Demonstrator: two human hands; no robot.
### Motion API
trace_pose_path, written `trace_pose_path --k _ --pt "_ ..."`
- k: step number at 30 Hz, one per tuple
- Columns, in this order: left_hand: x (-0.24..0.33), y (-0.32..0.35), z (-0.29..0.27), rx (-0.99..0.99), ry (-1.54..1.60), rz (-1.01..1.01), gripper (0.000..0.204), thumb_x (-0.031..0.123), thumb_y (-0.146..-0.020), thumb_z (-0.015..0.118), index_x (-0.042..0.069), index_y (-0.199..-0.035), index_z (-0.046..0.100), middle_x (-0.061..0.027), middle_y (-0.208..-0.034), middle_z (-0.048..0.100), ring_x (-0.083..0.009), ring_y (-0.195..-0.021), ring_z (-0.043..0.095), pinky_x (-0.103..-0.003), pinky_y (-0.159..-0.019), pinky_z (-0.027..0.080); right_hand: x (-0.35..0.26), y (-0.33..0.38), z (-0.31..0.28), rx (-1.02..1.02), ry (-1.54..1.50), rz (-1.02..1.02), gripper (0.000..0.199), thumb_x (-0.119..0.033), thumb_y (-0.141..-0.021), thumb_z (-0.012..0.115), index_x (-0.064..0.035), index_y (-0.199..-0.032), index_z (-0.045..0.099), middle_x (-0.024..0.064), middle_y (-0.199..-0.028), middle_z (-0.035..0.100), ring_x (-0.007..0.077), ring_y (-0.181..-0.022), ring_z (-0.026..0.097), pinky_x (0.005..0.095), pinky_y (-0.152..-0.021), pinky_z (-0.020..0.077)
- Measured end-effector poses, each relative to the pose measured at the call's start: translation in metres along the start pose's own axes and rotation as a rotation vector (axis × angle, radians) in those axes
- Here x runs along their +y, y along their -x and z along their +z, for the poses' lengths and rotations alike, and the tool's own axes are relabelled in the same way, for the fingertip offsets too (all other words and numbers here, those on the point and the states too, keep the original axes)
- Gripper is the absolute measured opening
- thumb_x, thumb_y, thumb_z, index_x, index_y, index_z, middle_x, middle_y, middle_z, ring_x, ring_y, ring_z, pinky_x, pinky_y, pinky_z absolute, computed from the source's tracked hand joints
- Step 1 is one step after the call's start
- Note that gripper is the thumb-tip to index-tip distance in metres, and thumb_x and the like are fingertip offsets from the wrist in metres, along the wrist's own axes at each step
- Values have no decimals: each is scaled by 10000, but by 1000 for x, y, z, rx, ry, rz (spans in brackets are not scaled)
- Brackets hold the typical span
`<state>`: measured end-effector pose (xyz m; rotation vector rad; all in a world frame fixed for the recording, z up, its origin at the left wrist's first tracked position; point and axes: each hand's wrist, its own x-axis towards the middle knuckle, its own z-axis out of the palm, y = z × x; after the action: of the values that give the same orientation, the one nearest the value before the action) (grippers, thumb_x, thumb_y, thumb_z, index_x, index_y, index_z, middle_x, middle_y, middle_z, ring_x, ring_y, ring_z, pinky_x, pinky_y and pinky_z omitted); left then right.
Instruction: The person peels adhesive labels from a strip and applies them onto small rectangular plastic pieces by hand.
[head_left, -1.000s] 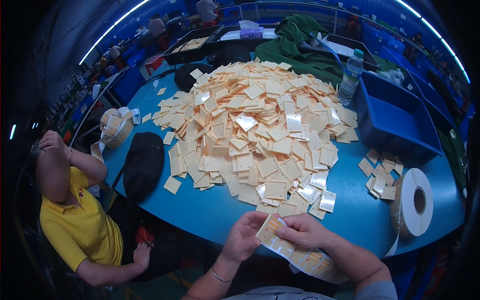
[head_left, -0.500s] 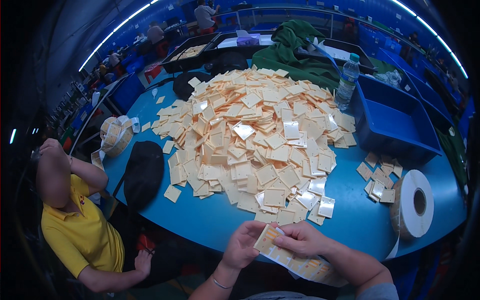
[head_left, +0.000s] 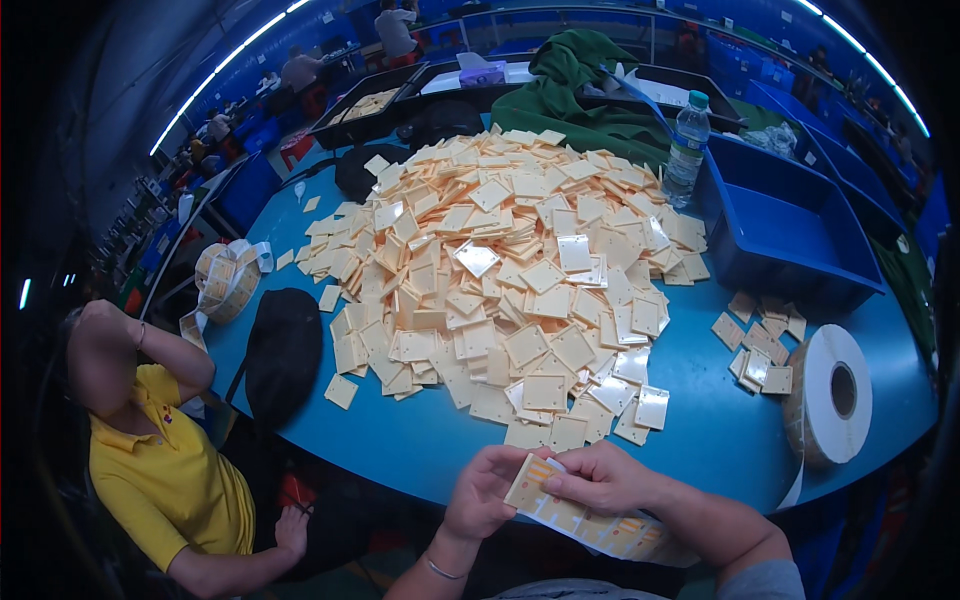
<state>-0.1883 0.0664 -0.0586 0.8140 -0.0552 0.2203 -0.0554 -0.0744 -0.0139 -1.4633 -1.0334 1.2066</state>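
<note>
While both hands [head_left: 545, 488] pinch a sticker strip [head_left: 590, 515] (white-backed), square plates [head_left: 500, 270] lie heaped.

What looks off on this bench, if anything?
The tan square pieces lie in one loose heap on the blue table, with strays near the black bag and a small scatter beside the white roll. A green cloth is bunched at the back. No visible damage.
</note>
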Motion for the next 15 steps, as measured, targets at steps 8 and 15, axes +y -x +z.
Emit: trace_pose_path --k 8,15 --pt "0 1 -1 0 -9 -1 594 157 -662 713 -7 -1133 389 -222 -1189 428 -287 -1142 399 -402 -956 319 1 0 1 -1 8 4 269 -295 -858 467 -84 -974 587 -1 -577 498 56 -535 451 221 -510 386" --pt "-3 1 -2 -4 0 43 553 130 -679 694 10 -1140 414 -218 -1195 430 -296 -1144 399 -410 -955 320 3 -2 1 -1 3 7 267 -289 -855 473 -72 -960 587 -3 -563 492 53 -520 449 219 -497 384"
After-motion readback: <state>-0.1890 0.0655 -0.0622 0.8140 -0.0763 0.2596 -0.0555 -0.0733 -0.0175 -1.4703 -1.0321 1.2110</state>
